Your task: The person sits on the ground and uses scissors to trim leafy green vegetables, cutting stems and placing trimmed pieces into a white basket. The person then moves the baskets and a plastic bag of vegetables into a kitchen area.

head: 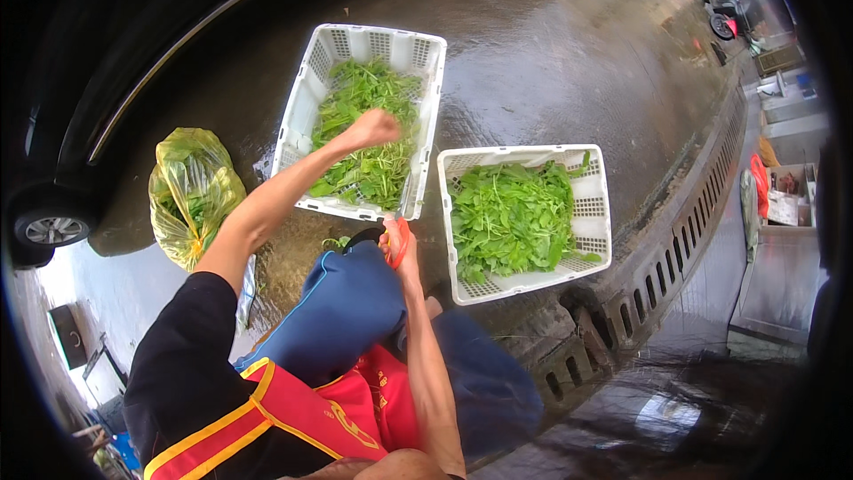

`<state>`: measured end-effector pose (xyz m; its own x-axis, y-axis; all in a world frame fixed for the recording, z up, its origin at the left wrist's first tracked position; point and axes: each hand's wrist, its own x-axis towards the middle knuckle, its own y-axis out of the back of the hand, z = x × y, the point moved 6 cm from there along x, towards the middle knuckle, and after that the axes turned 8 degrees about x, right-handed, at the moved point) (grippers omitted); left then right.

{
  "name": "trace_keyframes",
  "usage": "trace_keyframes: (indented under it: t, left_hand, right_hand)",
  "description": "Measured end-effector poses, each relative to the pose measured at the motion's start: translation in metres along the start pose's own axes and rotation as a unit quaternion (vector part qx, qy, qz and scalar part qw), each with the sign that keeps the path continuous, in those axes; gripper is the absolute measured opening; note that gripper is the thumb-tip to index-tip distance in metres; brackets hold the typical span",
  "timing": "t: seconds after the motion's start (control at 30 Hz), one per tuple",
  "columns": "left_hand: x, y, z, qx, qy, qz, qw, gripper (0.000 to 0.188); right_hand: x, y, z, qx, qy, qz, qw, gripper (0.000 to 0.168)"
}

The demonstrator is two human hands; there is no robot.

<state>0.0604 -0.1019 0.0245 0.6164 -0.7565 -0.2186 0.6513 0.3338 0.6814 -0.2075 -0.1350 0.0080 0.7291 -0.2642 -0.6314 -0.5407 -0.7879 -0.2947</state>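
Note:
My left hand (376,128) is above the leafy greens (363,97) in the upper white plastic crate (293,103). Its fingers look curled and are blurred; whether anything is between them is hidden. By the near right corner of that crate, my right hand (404,248) grips the red-orange handles of a pair of scissors (400,247), whose blades point up along the crate's corner. A second white crate (526,291), to the right, holds a thick heap of leafy greens (510,220). Left of my legs stands a yellow translucent plastic bag (193,197) with greens inside.
A dark car with its wheel (52,229) fills the left edge. Along the right runs a slotted drain grate (666,280) in wet ground. Beyond it are a metal counter (780,280) and a parked scooter (723,13). Small greens lie by my knee.

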Motion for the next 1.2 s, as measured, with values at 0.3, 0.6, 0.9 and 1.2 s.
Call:
trace_keyframes:
  t: [0.3,0.6,0.9,1.2]
  left_hand:
    - [-0.119,-0.047,-0.165,0.199,0.157,-0.098,0.962,0.017]
    - [-0.108,0.076,-0.071,-0.491,0.197,0.162,0.833,0.01]
    - [-0.113,0.063,-0.026,-0.576,0.13,0.1,0.801,0.019]
    - [-0.127,0.05,-0.025,-0.63,0.118,0.101,0.761,0.017]
  right_hand:
    - [-0.001,-0.012,0.008,0.0,-0.007,-0.015,1.0,0.042]
    - [-0.019,-0.063,0.009,0.165,-0.075,-0.077,0.98,0.06]
    - [-0.003,-0.076,0.01,0.21,-0.127,-0.195,0.95,0.074]
    - [0.001,-0.074,0.007,0.231,-0.154,-0.286,0.917,0.084]
